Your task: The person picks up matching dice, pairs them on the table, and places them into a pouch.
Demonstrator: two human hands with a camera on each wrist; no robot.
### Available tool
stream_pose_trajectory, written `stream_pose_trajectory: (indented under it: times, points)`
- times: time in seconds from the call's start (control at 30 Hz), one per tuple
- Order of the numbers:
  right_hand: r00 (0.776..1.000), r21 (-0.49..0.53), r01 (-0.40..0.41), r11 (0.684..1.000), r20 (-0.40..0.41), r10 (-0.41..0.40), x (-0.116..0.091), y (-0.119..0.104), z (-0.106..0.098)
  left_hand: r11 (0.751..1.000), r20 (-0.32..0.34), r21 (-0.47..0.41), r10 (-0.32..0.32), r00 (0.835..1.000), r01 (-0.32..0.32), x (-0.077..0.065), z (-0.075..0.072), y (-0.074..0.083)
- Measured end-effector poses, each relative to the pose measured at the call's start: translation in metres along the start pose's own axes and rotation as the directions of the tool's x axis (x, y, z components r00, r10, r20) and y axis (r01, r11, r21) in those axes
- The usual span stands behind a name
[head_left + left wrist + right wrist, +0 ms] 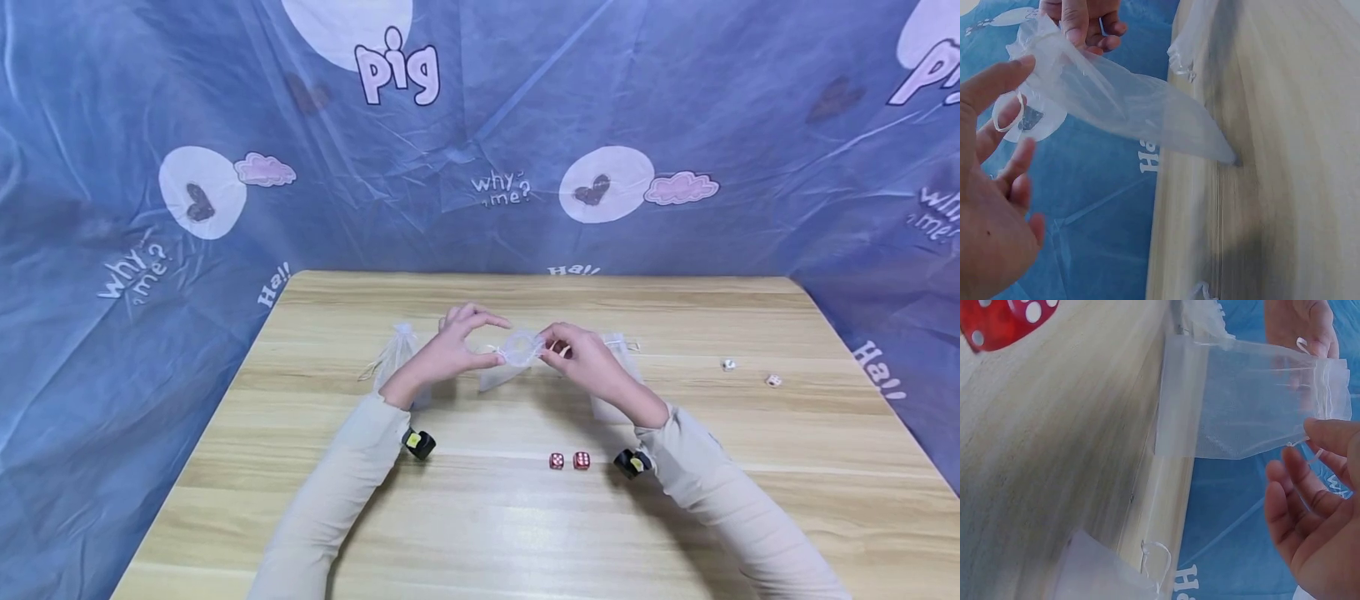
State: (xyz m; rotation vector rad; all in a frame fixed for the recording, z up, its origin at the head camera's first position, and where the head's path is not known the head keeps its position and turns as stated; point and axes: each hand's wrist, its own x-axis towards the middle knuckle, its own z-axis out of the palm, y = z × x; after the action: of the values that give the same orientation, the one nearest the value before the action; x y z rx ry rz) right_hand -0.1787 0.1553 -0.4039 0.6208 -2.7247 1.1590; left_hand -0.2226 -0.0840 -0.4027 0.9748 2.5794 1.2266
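Note:
A sheer white drawstring pouch (497, 379) hangs between the two hands, its gathered mouth held open in a ring in the head view. My right hand (588, 358) pinches the right side of the mouth between thumb and index finger. At the other side, my left hand (453, 346) touches the rim with its thumb, its index finger stretched out above and apart from it. A thin string loop hangs by the left fingers in the left wrist view. Through the mesh (1241, 394), no contents show in the right wrist view.
A second sheer pouch (401, 342) lies beneath the left forearm, and a third (618, 354) beside the right hand. Two red dice (581, 460) sit near the middle of the wooden table (465, 517). Two white dice (728, 364) lie at the right. Blue printed cloth (450, 225) hangs behind.

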Motion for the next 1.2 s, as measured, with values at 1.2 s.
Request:
stream_pose_trajectory:
  times: [1.2]
  points:
    - [0.989,0.11,-0.108,0.988,0.115,0.095,-0.041,0.002,-0.025,0.849,0.232,-0.528,0.185,0.955,-0.037,0.015,0.022,-0.021]
